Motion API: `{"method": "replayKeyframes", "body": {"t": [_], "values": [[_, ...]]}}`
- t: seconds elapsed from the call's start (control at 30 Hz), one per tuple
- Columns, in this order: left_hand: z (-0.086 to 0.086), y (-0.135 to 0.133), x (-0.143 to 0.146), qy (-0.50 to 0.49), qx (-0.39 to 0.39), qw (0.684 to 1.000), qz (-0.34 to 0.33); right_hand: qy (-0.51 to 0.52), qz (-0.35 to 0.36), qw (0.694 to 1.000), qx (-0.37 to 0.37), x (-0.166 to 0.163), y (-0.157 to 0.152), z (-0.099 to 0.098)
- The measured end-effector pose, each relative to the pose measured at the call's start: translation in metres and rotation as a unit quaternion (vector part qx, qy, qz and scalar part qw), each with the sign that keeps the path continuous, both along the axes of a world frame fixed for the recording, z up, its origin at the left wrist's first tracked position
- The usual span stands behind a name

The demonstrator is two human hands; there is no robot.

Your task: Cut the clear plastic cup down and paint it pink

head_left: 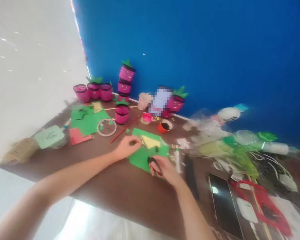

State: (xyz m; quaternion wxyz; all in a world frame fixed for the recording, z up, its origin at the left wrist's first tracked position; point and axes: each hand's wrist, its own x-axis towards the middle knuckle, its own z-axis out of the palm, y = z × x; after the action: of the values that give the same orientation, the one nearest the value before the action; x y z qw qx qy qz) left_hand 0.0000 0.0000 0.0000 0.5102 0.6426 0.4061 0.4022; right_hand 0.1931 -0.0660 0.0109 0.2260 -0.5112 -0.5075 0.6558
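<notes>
My left hand (126,147) is closed in a pinch on a small piece at the edge of a green paper sheet (142,156) on the brown table (110,180). My right hand (165,170) grips black-handled scissors (150,155), their blades pointing up toward a yellow paper piece (151,141) lying on the green sheet. The picture is blurred by motion, so what the left fingers pinch is hard to make out.
Several pink cup figures with green tops (125,80) stand along the blue wall (202,50). Another green sheet (87,120), a tape ring (106,127), a red stick (122,130), an orange cup (165,126), a phone (223,203) and plastic clutter (230,140) lie around.
</notes>
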Motion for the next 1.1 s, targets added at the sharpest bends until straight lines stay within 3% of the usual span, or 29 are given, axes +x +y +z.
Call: {"method": "replayKeyframes", "body": {"t": [0.13,0.3,0.5,0.7,0.93,1.1], "values": [[-0.004,0.003,-0.003,-0.014,0.009,1.0,-0.004,0.005,0.004,1.0,0.005,0.0,-0.001,0.003],[-0.009,0.006,-0.003,-0.121,-0.067,0.989,0.054,-0.027,0.018,0.999,0.003,0.002,-0.002,0.009],[0.0,0.003,-0.002,-0.105,-0.083,0.991,0.0,-0.037,0.022,0.999,0.023,0.0,-0.004,0.013],[-0.001,0.006,-0.002,-0.18,-0.107,0.977,0.036,-0.074,0.035,0.996,0.018,-0.003,-0.006,0.016],[-0.019,0.015,-0.001,-0.238,-0.162,0.947,0.144,-0.068,0.005,0.998,-0.003,-0.001,-0.006,0.016],[-0.017,0.013,0.0,-0.228,-0.182,0.946,0.141,-0.033,-0.022,0.999,-0.031,-0.001,-0.004,0.014]]}}
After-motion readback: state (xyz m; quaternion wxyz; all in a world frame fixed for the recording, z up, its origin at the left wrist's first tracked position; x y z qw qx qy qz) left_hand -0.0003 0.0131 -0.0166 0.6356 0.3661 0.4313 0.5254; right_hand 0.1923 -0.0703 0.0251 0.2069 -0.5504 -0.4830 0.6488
